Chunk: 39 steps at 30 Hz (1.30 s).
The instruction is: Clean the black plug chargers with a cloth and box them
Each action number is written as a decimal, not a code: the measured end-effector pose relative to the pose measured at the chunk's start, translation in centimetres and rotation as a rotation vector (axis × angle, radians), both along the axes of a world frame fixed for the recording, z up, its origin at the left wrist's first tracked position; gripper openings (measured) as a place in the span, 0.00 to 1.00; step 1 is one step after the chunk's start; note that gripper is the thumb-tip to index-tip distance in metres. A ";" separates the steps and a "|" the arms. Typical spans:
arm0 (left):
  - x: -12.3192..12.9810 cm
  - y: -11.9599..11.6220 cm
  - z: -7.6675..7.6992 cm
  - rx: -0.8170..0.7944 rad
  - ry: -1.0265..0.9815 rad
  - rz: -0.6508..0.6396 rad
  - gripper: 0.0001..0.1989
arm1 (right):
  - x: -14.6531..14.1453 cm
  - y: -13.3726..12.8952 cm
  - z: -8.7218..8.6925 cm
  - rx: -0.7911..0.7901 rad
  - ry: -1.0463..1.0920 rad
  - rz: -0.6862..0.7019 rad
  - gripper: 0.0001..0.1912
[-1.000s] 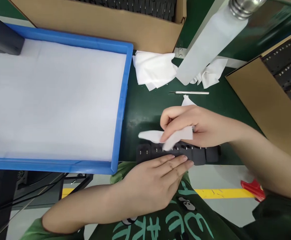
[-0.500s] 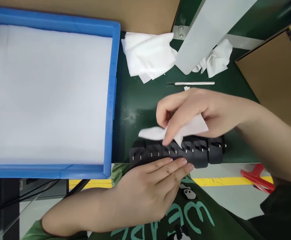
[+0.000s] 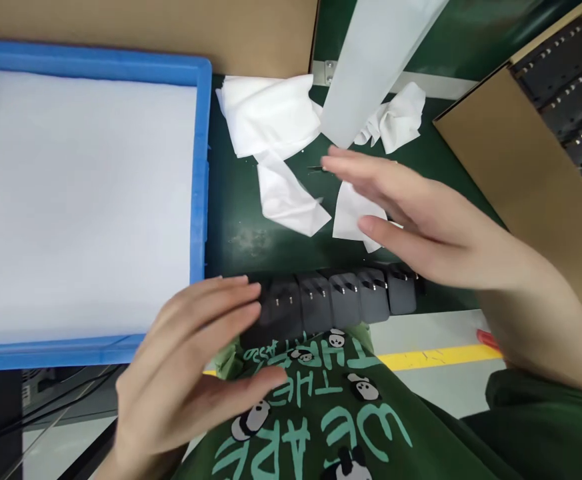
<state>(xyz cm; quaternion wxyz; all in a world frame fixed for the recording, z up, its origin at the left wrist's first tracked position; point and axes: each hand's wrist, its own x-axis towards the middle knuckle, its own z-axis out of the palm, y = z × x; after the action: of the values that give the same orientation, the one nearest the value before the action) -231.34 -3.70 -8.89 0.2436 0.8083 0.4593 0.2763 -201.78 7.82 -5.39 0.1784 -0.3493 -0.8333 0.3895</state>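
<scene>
A row of black plug chargers (image 3: 317,303), pins facing up, lies along the front edge of the green table. My left hand (image 3: 195,360) is at the row's left end, fingers stretched out and thumb apart, with nothing held in it. Farther back, my right hand (image 3: 415,220) hovers open above the table, fingers straight and thumb spread. Below it lies a white cloth piece (image 3: 353,212), partly hidden by the thumb. Another white cloth (image 3: 291,197) rests to its left. The tip of a craft knife (image 3: 315,168) shows by my right fingertips; its handle is hidden.
A blue tray (image 3: 199,180) lined with a white sheet is on the left. Behind lie a stack of white cloths (image 3: 271,113) and a crumpled cloth (image 3: 403,119), with a pale slanted post (image 3: 371,67) between. At right, a cardboard box (image 3: 525,167) holds rows of black chargers.
My right hand has let go of the white cloth and opened, and white cloths now lie on the table. My left hand has moved left, off the middle of the charger row. The view has shifted.
</scene>
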 end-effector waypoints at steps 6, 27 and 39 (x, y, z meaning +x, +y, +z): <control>1.1 -0.1 -1.1 0.020 0.178 -0.022 0.40 | 4.4 -7.2 -0.9 0.082 0.072 -0.281 0.37; 5.3 1.5 -0.1 0.318 0.545 -0.124 0.31 | 2.6 -10.8 -5.7 0.543 -0.285 -0.261 0.46; 5.6 1.4 -1.9 0.411 0.467 -0.063 0.27 | 1.2 -8.5 -6.0 0.779 -0.322 -0.063 0.29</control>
<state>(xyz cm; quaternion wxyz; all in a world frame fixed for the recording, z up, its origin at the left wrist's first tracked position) -225.74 -2.35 -10.75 -0.0285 0.8960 0.4122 0.1627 -200.55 -0.67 -11.37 0.1763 -0.3375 -0.9245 -0.0198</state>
